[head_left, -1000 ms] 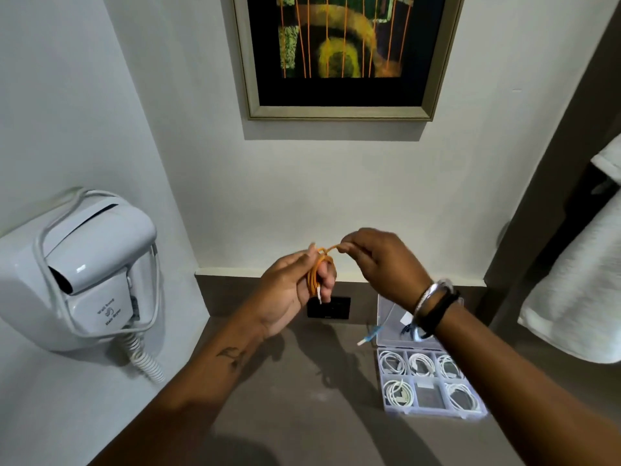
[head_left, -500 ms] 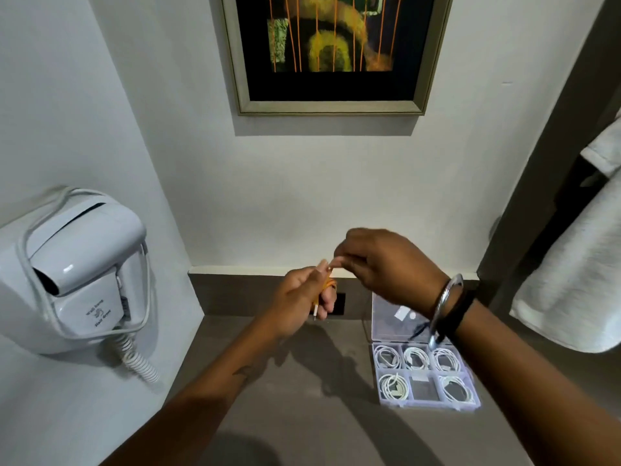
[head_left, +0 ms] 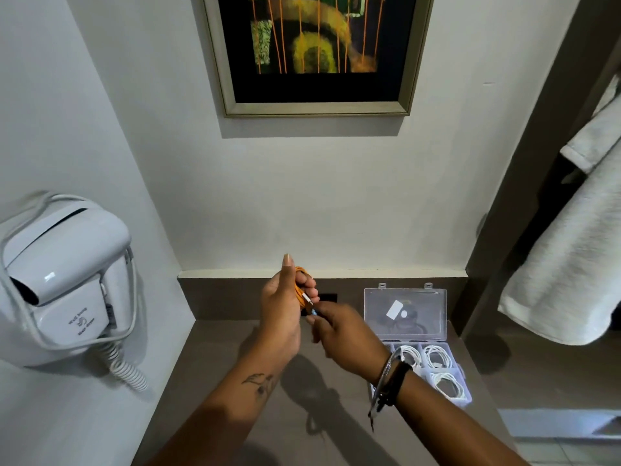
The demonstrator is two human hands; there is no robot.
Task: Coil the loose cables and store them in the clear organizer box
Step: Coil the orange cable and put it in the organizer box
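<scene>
My left hand [head_left: 284, 309] holds a small coil of orange cable [head_left: 300, 286] above the grey counter, its white plug end sticking out between the fingers. Just below and to the right, my right hand [head_left: 342, 334] pinches a small blue-tipped piece, apparently the cable's other end, touching the coil. The clear organizer box [head_left: 465, 400] sits on the counter to the right with its lid [head_left: 405, 314] standing open against the wall. Coiled white cables [head_left: 437, 356] fill the visible compartments; my right wrist hides the box's left part.
A white wall-mounted hair dryer [head_left: 64, 274] with a curly cord hangs on the left wall. A framed picture [head_left: 316, 52] is on the back wall. A white towel [head_left: 571, 247] hangs at the right. A black wall socket [head_left: 327, 297] sits behind my hands.
My right hand dropped from above the coil to below it, now at the cable's end. The left hand turned upright with the coil. The view shifted slightly.
</scene>
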